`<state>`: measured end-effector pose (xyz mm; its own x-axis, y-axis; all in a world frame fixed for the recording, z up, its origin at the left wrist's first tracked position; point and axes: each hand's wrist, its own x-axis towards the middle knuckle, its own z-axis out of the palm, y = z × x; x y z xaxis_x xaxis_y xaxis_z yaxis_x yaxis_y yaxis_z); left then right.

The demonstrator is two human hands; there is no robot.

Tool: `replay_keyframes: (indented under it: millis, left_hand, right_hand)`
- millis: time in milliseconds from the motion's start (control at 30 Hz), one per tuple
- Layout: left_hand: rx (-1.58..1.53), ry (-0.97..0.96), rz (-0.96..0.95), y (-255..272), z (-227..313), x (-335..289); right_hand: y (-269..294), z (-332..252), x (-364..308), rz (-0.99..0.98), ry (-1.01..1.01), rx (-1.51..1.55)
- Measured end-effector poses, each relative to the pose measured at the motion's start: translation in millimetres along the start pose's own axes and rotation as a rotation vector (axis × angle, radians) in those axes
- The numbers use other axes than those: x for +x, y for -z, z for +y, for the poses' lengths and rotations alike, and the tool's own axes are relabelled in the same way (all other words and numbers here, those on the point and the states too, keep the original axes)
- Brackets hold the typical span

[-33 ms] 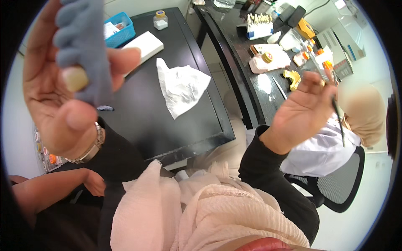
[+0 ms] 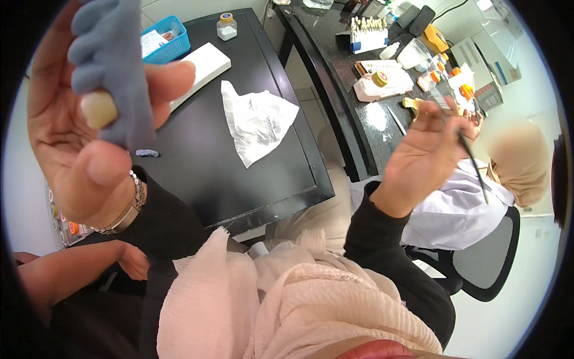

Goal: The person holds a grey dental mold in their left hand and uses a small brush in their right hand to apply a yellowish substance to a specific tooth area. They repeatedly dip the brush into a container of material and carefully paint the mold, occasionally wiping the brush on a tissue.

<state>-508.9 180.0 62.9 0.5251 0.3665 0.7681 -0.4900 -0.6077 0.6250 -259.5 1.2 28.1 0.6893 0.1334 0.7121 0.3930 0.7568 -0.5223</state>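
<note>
My left hand [image 2: 66, 161] is closed round a grey dental model [image 2: 122, 78], raised at the upper left close to the camera. A row of grey teeth runs along the model's left side, and one cream-coloured crown [image 2: 99, 110] sits among them near the lower end. The model's top runs out of the picture. At the right, my right hand [image 2: 426, 158] is raised with the palm showing, pinching a slim dark-handled tool [image 2: 474, 161] between thumb and fingers. Its upper end is blurred, so its kind cannot be told. The two hands are far apart.
A crumpled white cloth [image 2: 260, 122], a white box [image 2: 206, 69], a blue basket [image 2: 169, 51], a jar [image 2: 226, 27] and a small grey piece [image 2: 147, 153] rest on the black table. The dark counter holds a shade guide [image 2: 368, 37] and bottles. A white-coated person [image 2: 448, 209] sits right; another's hand [image 2: 134, 260] is left.
My left hand has shifted slightly left with the dental model. In my right hand the slim tool has turned a little, and its blurred upper end now shows above the fingers.
</note>
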Motion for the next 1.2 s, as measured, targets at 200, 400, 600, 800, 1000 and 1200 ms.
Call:
replay_keyframes:
  millis: [200, 400, 600, 800, 1000, 1200]
  left_hand:
    - [0.017, 0.028, 0.025, -14.6, 4.4, 7.8]
    - [0.049, 0.041, 0.0, 12.5, 1.9, -0.3]
    - [0.035, 0.048, -0.005, 19.4, 9.0, -4.3]
    - [0.072, 0.057, -0.058, 4.3, 16.4, 4.5]
    - [0.007, 0.008, 0.02, 18.7, 1.9, -6.6]
    - [0.023, 0.047, 0.068, 27.8, 2.6, -9.3]
  right_hand:
    - [78.2, 12.6, 3.9, -0.11, -0.222, -0.456]
    - [58.4, 5.1, 42.2, -0.232, -0.102, -0.534]
    - [127.9, 98.2, 180.6, -0.201, 0.124, -0.879]
    - [178.7, 164.4, 246.8, -0.326, 0.141, -1.706]
    - [230.0, 175.4, 280.7, -0.197, 0.208, -1.612]
    - [122.8, 83.9, 167.9, -0.013, -0.152, -0.378]
